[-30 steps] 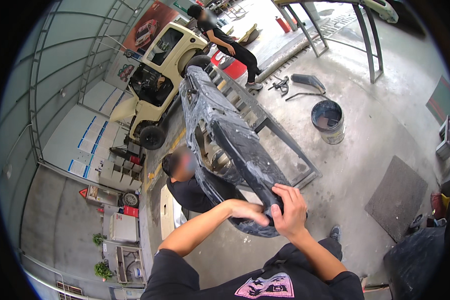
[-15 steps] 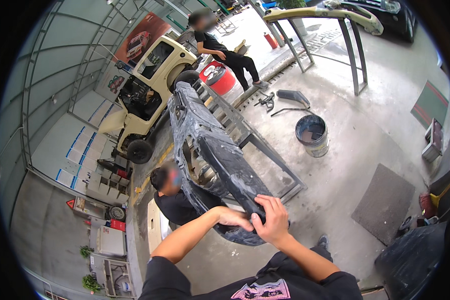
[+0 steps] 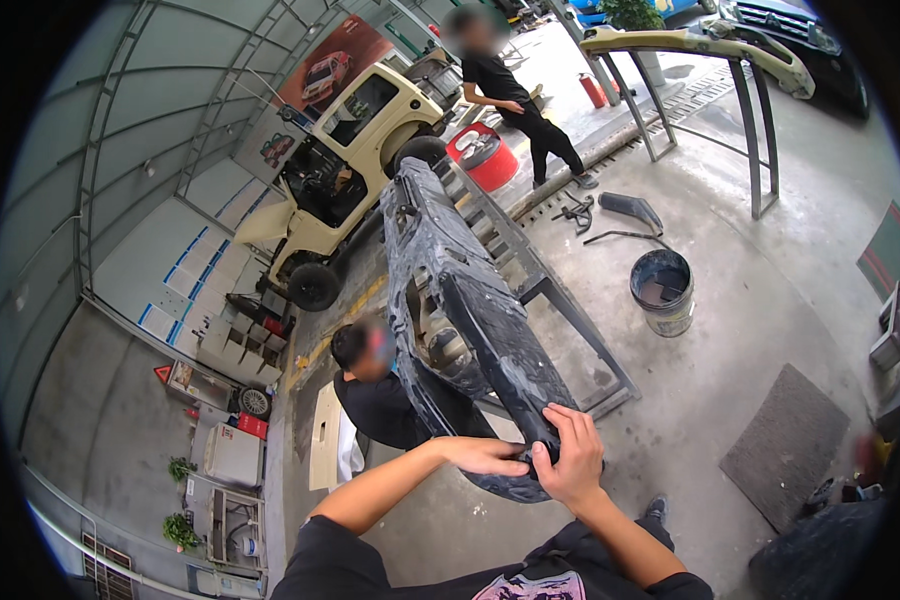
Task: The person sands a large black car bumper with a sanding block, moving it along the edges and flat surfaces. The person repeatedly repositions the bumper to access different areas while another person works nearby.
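Observation:
A long, dark grey moulded bumper, patched with lighter grey, extends away from me on a grey metal stand. My right hand grips its near end, fingers over the edge and thumb on top. Just left of it, my left hand lies against the same end with fingers stretched out and holding nothing. A person in black crouches close along the bumper's left side; their hands are hidden behind it.
Behind are a cream off-road vehicle, red drum and standing person. To the right lie a bucket, dark loose parts and a mat. A cream bumper sits on another stand, near a dark car.
My left hand has come down against the bumper's end beside my right hand, which keeps its grip. The standing person has shifted their legs apart. The whole view has moved slightly.

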Motion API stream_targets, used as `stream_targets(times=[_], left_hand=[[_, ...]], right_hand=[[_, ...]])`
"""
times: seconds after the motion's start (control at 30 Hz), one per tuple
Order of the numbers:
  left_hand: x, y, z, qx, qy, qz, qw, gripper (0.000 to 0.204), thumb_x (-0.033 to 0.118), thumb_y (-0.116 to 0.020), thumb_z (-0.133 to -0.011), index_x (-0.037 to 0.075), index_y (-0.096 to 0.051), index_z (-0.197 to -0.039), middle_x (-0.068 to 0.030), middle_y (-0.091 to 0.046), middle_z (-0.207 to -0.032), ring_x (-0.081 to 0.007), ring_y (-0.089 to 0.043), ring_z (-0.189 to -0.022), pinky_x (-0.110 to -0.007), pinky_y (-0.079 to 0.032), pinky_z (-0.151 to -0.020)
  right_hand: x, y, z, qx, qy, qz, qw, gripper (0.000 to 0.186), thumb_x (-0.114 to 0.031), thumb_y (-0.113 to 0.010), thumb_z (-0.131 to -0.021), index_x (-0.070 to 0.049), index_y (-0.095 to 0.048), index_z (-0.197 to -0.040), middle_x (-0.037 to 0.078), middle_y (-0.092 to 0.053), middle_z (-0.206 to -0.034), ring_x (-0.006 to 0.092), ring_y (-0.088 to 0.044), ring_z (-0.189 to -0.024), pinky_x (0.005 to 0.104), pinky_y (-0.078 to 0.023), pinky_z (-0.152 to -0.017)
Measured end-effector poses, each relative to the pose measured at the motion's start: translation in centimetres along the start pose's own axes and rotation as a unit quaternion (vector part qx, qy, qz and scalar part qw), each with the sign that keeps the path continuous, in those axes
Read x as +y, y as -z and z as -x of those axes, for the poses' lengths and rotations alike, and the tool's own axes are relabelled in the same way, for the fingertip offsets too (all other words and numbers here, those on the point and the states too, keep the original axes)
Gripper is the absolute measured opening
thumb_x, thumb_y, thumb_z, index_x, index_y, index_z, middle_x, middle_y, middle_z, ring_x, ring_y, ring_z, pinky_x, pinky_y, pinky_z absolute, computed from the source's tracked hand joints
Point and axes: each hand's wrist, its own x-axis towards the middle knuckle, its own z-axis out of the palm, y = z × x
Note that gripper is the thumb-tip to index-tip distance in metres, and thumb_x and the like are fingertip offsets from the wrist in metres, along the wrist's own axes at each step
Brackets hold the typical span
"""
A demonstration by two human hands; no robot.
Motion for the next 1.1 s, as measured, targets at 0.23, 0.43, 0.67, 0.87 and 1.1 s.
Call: stream_targets(times=[0.23, 0.43, 0.67, 0.87, 1.1], left_hand=[[-0.1, 0.6, -0.8, -0.066, 0.061, 0.018, 0.996, 0.089, 0.058, -0.065, -0.091, -0.019, -0.046, -0.131, -0.0241, -0.06, -0.123, -0.0267, -0.056, -0.112, -0.036, -0.046, -0.095], [-0.4, 1.4, -0.2, -0.1, -0.003, 0.101, 0.99, 0.099, 0.06, -0.063, -0.091, -0.02, -0.034, -0.141, -0.0276, -0.051, -0.139, -0.0269, -0.05, -0.127, -0.036, -0.04, -0.106], [-0.2, 1.8, -1.0, -0.116, 0.068, 0.058, 0.989, 0.101, 0.068, -0.061, -0.089, -0.018, -0.041, -0.137, -0.0271, -0.051, -0.139, -0.0301, -0.049, -0.129, -0.039, -0.038, -0.109], [-0.2, 1.3, -1.7, -0.088, 0.042, -0.032, 0.995, 0.097, 0.069, -0.056, -0.091, -0.018, -0.044, -0.134, -0.0246, -0.06, -0.126, -0.0282, -0.055, -0.118, -0.037, -0.044, -0.101], [1.3, 2.6, -2.4, -0.152, 0.097, -0.065, 0.981, 0.108, 0.073, -0.051, -0.091, -0.022, -0.034, -0.14, -0.0316, -0.046, -0.142, -0.0329, -0.049, -0.13, -0.036, -0.038, -0.109]], right_hand=[[-0.2, -0.4, 0.2, -0.011, -0.008, -0.003, 1.0, 0.042, -0.022, -0.065, -0.08, 0.002, -0.062, -0.115, 0.017, -0.064, -0.117, 0.0363, -0.059, -0.104, 0.0441, -0.049, -0.091], [0.1, -0.1, 0.2, -0.005, -0.001, -0.004, 1.0, 0.042, -0.024, -0.064, -0.081, 0.001, -0.063, -0.114, 0.017, -0.064, -0.118, 0.0366, -0.06, -0.105, 0.0445, -0.049, -0.091], [-0.1, -0.4, 0.3, 0.003, 0.0, -0.002, 1.0, 0.041, -0.025, -0.062, -0.082, 0.001, -0.063, -0.113, 0.017, -0.065, -0.116, 0.0365, -0.06, -0.104, 0.0445, -0.049, -0.09], [0.0, -0.4, 0.4, 0.002, 0.001, 0.0, 1.0, 0.044, -0.03, -0.061, -0.083, 0.001, -0.064, -0.114, 0.018, -0.065, -0.115, 0.0377, -0.061, -0.102, 0.0448, -0.049, -0.09], [0.2, -0.1, -0.3, 0.007, 0.004, 0.012, 1.0, 0.042, -0.026, -0.062, -0.082, 0.001, -0.063, -0.114, 0.017, -0.065, -0.115, 0.0369, -0.06, -0.103, 0.0445, -0.049, -0.09]])
